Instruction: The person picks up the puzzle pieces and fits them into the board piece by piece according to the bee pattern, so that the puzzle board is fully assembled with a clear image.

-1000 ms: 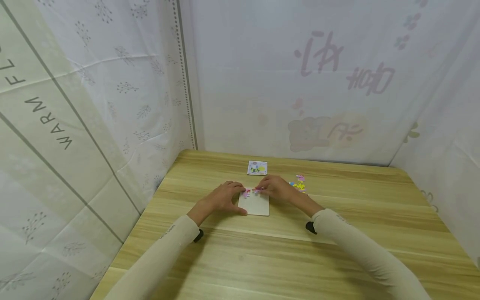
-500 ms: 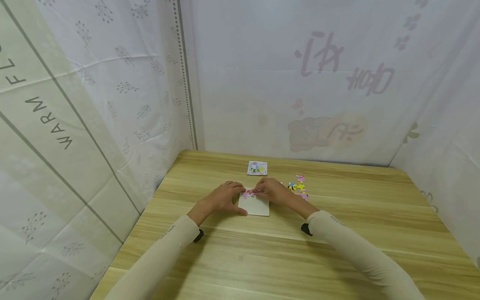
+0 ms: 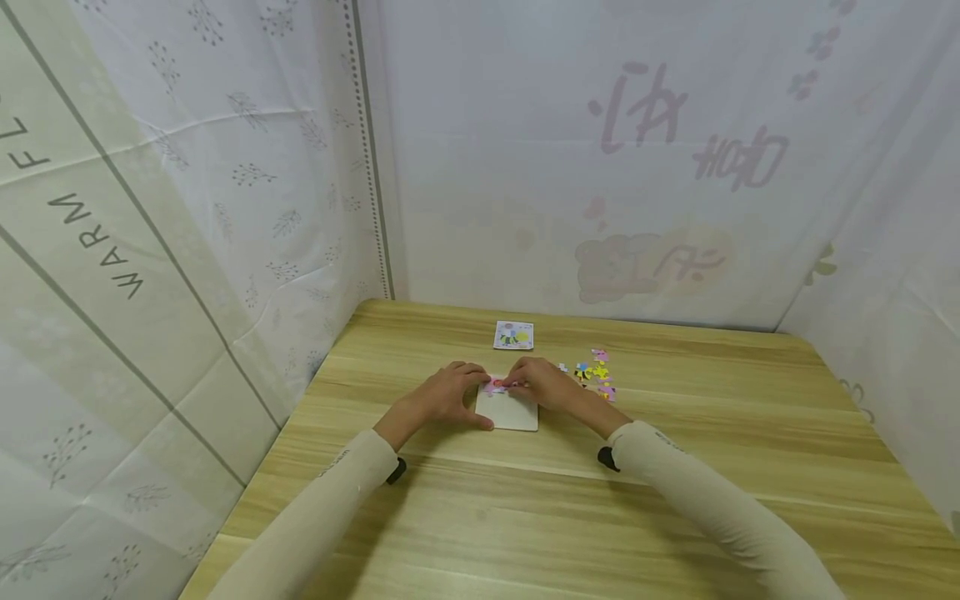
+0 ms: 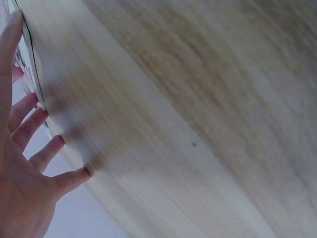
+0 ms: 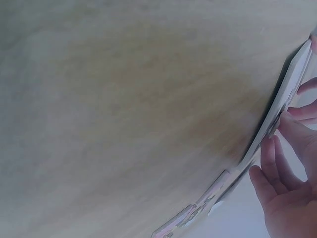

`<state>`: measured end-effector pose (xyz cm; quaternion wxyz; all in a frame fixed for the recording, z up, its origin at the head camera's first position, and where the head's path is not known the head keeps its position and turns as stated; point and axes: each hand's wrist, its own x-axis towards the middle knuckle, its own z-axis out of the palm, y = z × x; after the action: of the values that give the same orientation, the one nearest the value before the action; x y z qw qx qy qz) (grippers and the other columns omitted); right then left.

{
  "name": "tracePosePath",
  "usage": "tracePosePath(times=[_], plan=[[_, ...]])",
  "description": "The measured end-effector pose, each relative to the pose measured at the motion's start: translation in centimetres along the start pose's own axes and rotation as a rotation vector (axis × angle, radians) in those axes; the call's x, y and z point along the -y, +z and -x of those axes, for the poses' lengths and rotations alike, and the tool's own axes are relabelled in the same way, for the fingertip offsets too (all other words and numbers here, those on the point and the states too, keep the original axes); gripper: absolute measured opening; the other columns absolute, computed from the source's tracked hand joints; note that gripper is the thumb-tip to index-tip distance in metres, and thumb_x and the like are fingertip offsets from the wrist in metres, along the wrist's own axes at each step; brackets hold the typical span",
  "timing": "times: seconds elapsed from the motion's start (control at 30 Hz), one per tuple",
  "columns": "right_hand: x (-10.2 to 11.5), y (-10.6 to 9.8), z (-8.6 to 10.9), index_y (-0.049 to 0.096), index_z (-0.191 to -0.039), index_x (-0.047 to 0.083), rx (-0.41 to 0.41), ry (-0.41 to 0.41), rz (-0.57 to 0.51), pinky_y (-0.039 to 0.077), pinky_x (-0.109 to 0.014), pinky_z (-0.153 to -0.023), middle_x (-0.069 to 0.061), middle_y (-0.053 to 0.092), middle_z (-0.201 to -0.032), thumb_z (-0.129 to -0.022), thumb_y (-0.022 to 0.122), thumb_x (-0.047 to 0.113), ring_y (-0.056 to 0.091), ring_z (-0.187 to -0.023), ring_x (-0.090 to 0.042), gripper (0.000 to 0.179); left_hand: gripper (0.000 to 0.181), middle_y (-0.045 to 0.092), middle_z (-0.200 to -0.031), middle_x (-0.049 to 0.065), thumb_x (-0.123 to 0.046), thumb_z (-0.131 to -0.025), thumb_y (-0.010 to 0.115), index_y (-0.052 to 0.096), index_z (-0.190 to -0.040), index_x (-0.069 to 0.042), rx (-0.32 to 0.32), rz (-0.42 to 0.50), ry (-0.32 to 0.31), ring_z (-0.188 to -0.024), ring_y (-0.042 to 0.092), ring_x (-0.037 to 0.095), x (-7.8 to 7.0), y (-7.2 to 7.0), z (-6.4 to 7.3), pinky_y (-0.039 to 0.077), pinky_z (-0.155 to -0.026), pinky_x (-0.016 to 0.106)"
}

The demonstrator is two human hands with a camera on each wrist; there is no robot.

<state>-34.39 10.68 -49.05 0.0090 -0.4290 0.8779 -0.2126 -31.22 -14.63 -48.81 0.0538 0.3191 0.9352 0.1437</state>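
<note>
Here, mid-frame, my right hand (image 3: pixel 545 383) pinches a small pink printed jigsaw piece (image 3: pixel 498 384), leftward of it, on the square off-white board's (image 3: pixel 512 412) upper part; left hand (image 3: pixel 448 393) spread, touching the board's left side.

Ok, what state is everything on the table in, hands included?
Puzzle board: flat, near part bare.
Pieces on board: along far edge, partly hidden.
Loose pieces: clustered right of the board.
Picture card: flat, picture up, beyond the board.
Left hand: spread, touching the board.
Right hand: at the far-edge pieces, grip unclear.
</note>
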Motion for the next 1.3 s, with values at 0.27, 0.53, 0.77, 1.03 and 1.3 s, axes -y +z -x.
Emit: tracePosePath(times=[0.27, 0.53, 0.77, 1.03, 1.3], plan=[[0.1, 0.2, 0.0, 0.08, -0.113, 0.006, -0.007, 0.03, 0.012, 0.057, -0.03, -0.079, -0.009, 0.071, -0.108, -0.096, 0.074, 0.007, 0.067, -0.097, -0.021, 0.018, 0.09, 0.053, -0.153, 0.01, -0.065, -0.079, 0.082, 0.059, -0.145, -0.009, -0.001, 0.004, 0.014, -0.146, 0.041, 0.035, 0.0, -0.1, 0.1, 0.034, -0.12, 0.055], [0.2, 0.7, -0.1, 0.081, -0.116, 0.01, -0.026, 0.065, 0.038, 0.054, -0.026, -0.073, -0.006, 0.069, -0.106, -0.097, 0.075, 0.01, 0.065, -0.092, -0.017, 0.02, 0.089, 0.053, -0.152, 0.011, -0.064, -0.08, 0.082, 0.059, -0.145, -0.009, -0.001, 0.007, 0.019, -0.145, 0.042, 0.036, -0.1, -0.2, 0.1, 0.034, -0.119, 0.056], [0.5, 0.6, 0.1, 0.08, -0.114, 0.009, -0.018, 0.078, 0.026, 0.056, -0.029, -0.076, -0.005, 0.069, -0.107, -0.097, 0.074, 0.009, 0.065, -0.094, -0.017, 0.018, 0.089, 0.053, -0.152, 0.012, -0.064, -0.079, 0.083, 0.06, -0.144, -0.008, -0.002, 0.007, 0.019, -0.144, 0.043, 0.036, -0.3, -0.3, 0.1, 0.035, -0.119, 0.055], [0.5, 0.0, 0.3, 0.078, -0.115, 0.005, -0.028, 0.084, -0.003, 0.058, -0.033, -0.082, -0.007, 0.072, -0.11, -0.097, 0.074, 0.011, 0.067, -0.1, -0.021, 0.018, 0.089, 0.052, -0.153, 0.011, -0.064, -0.079, 0.083, 0.059, -0.145, -0.009, 0.009, 0.012, 0.009, -0.145, 0.042, 0.036, -0.3, -0.2, 0.1, 0.035, -0.118, 0.057], [-0.6, -1.4, 0.7, 0.076, -0.116, 0.0, -0.074, 0.119, -0.035, 0.06, -0.037, -0.084, -0.011, 0.074, -0.113, -0.098, 0.073, 0.009, 0.07, -0.099, -0.023, 0.021, 0.09, 0.053, -0.152, 0.012, -0.063, -0.078, 0.084, 0.06, -0.144, -0.008, 0.0, 0.022, -0.002, -0.144, 0.042, 0.036, -0.5, -0.3, 0.1, 0.036, -0.117, 0.059]])
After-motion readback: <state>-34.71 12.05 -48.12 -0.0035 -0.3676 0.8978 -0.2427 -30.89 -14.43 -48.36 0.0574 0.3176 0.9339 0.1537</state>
